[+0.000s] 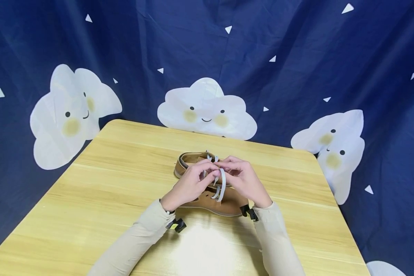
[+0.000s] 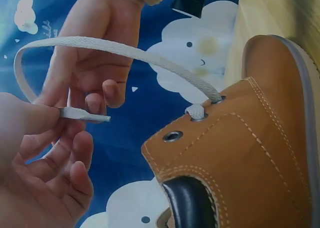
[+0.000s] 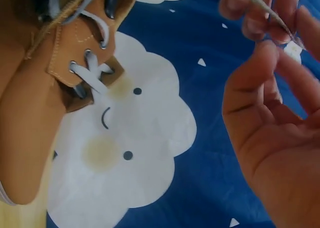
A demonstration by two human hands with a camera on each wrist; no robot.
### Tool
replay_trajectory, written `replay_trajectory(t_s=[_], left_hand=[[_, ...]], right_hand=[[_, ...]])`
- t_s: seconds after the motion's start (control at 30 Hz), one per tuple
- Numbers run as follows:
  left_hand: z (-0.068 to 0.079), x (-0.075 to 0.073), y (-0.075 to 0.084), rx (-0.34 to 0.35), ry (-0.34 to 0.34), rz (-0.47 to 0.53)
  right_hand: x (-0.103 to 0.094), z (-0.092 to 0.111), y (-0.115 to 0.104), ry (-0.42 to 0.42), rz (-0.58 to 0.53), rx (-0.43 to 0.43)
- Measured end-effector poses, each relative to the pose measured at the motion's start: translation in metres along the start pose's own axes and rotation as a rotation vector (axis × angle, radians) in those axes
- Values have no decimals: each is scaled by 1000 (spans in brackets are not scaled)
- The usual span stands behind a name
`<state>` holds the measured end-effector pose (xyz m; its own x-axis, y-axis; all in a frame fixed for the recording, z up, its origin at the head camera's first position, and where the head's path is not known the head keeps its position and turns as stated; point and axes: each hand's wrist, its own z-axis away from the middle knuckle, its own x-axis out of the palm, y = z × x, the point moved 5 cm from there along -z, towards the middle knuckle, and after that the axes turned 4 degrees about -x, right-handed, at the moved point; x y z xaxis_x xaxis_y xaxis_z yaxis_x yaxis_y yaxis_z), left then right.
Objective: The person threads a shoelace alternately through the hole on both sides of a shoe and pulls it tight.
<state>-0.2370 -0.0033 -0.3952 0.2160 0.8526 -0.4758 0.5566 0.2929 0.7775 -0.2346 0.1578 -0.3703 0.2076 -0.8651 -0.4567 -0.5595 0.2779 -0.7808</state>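
Note:
My left hand (image 1: 194, 182) pinches the tipped end of a pale grey shoelace (image 2: 85, 114) between thumb and finger. Against it, my right hand (image 1: 245, 179) has its thumb and fingertips at the same lace, seeming to pinch it; the contact is partly hidden. The lace loops up from an eyelet of the nearer brown shoe (image 1: 232, 201), which lies below both hands. One eyelet (image 2: 173, 136) near the shoe's collar has no lace in it. Behind stands a second brown shoe (image 1: 180, 168), partly covered by the hands, with lace through its eyelets.
Both shoes are on a light wooden table (image 1: 100, 184). A dark blue curtain (image 1: 200, 46) with white clouds hangs behind the table's far edge. Black wrist mounts (image 1: 177, 225) sit on both sleeves, the right one close to the nearer shoe's toe.

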Motion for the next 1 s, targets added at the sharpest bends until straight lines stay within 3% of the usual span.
replay_trajectory(t_s=[0.23, 0.4, 0.47, 0.57, 0.67, 0.83, 1.0], left_hand=[[-1, 3, -4, -31, -41, -27], [-1, 0, -6, -32, -53, -66], [0, -3, -9, -38, -87, -132], [1, -8, -13, -40, -166, -261], [4, -11, -18, -36, -254, -375], [8, -6, -23, -4, -387, -449], [8, -4, -24, 6, -411, -497]], right_hand=[[-2, -1, 8, 71, -60, 13], [3, -2, 16, -21, -69, 77], [3, -2, 20, -34, -58, 112], [-1, -2, 30, 13, -40, 158], [-3, -2, 42, 55, -105, 211], [-2, -2, 56, 59, -199, 257], [3, -1, 66, 34, -146, 307]])
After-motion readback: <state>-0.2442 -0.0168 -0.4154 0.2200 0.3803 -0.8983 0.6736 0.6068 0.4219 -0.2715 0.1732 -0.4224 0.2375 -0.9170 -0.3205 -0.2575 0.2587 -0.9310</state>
